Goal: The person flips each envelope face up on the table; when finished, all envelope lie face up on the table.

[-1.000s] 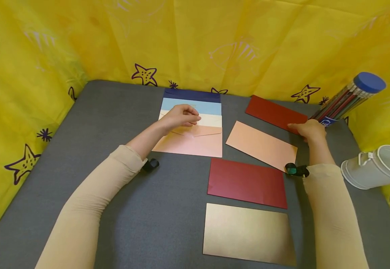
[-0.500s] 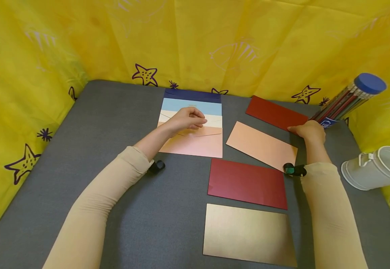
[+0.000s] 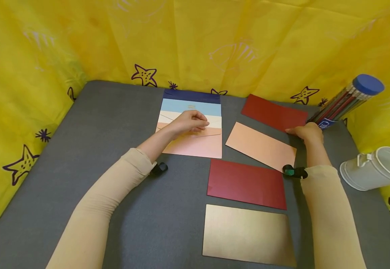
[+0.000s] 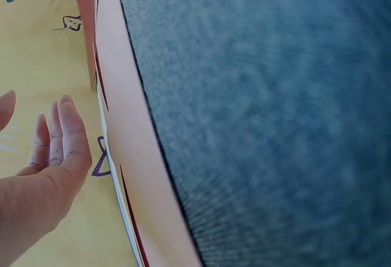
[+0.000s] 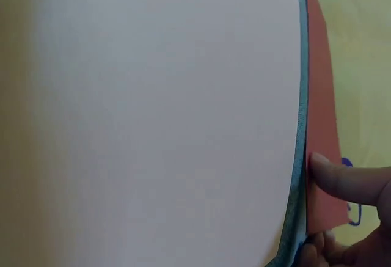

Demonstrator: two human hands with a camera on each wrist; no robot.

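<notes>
A fanned stack of envelopes (image 3: 195, 147) lies at the back middle of the grey table (image 3: 114, 112), with navy, light blue, cream and pink layers. My left hand (image 3: 189, 121) rests on the cream and pink ones with its fingers relaxed, holding nothing. In the left wrist view the left hand's fingers (image 4: 61, 145) are straight beside the pink envelope's edge (image 4: 128, 145). My right hand (image 3: 307, 132) pinches the near right corner of a dark red card (image 3: 269, 112) at the back right. The right wrist view shows the thumb (image 5: 348, 181) on that red card (image 5: 321, 96).
A peach card (image 3: 258, 144), a second dark red card (image 3: 246, 183) and a gold card (image 3: 246, 235) lie in a column towards me. A tube of pencils (image 3: 346, 99) leans at the back right. A white bucket (image 3: 376, 168) lies on its side. Yellow cloth (image 3: 46, 56) walls the table.
My left hand has slid a little to the right across the envelopes. The far dark red card has turned slightly, its left end shifting left, with my right hand on its corner.
</notes>
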